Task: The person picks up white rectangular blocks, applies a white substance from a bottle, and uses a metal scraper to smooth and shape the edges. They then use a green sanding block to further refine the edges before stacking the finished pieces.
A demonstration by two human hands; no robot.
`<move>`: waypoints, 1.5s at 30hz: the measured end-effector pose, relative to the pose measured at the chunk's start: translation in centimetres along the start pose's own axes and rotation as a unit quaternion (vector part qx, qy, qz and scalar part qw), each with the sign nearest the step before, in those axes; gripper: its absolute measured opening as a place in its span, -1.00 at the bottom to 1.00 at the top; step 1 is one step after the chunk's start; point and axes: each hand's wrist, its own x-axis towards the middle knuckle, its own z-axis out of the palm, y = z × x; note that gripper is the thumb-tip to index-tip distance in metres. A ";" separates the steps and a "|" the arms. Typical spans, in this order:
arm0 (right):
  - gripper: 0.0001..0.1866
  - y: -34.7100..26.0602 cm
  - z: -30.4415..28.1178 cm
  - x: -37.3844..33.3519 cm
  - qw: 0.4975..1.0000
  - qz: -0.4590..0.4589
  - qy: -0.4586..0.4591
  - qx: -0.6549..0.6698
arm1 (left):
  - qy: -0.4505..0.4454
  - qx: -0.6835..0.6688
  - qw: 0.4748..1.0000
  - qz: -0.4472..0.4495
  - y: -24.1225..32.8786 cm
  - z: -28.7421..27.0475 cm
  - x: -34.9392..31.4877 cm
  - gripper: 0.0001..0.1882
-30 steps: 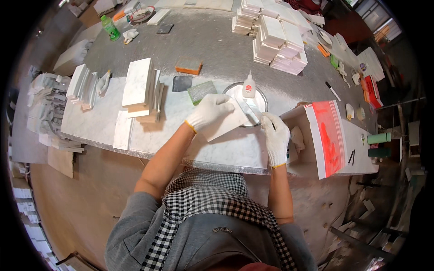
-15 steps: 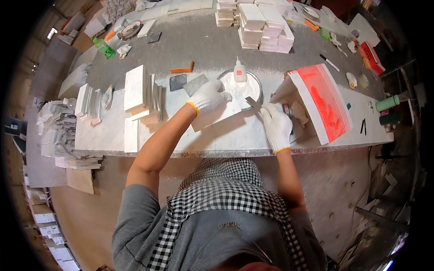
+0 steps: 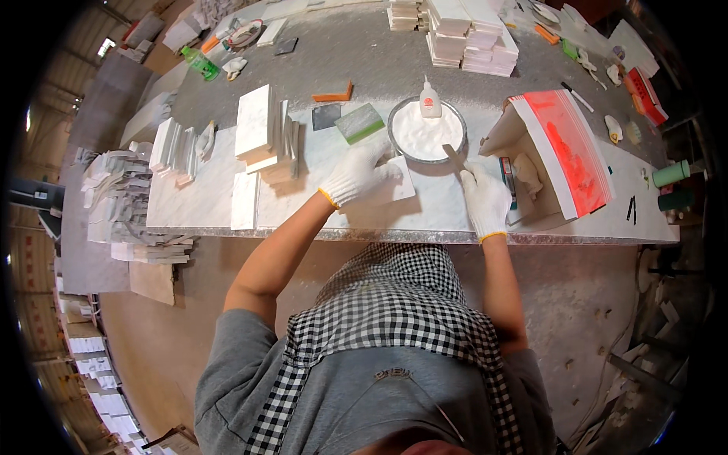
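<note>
We hold a flat white tile (image 3: 406, 184) in our gloved left hand (image 3: 358, 176), near the middle of the surface's (image 3: 444, 208) front edge. Our left fingers (image 3: 390, 171) pinch the tile by its left side, but the glove hides some of our grip. We cannot tell if the tile touches the surface below.

Our gloved right hand (image 3: 486, 200) is closer to the right end of the front edge. Its fingers are pressed together on a thin flat blade (image 3: 453, 156). The blade's tip reaches over the right rim of a round bowl (image 3: 422, 160) full of white stuff (image 3: 423, 136). A small white bottle (image 3: 430, 104) stands at the bowl's back rim.

Just beside our right hand, toward the right front corner, a red and white box (image 3: 565, 155) lies open. Behind our left hand sit a green block (image 3: 360, 123), a dark square (image 3: 326, 116) and an orange block (image 3: 332, 95).
</note>
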 end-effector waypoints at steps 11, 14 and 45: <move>-0.75 0.1 2.1 -3.2 0.996 0.031 -0.011 0.088 | 0.068 -0.117 0.976 -0.170 -6.6 -3.7 -5.9 -0.78; -0.74 -1.9 3.0 -4.6 0.996 0.011 -0.050 0.074 | 0.074 -0.109 0.976 -0.176 -8.0 -4.3 -8.3 -0.79; -0.76 -9.9 9.0 -11.0 0.943 -0.279 -0.166 0.068 | 0.166 -0.169 0.955 -0.177 -9.6 -5.0 -14.2 -0.82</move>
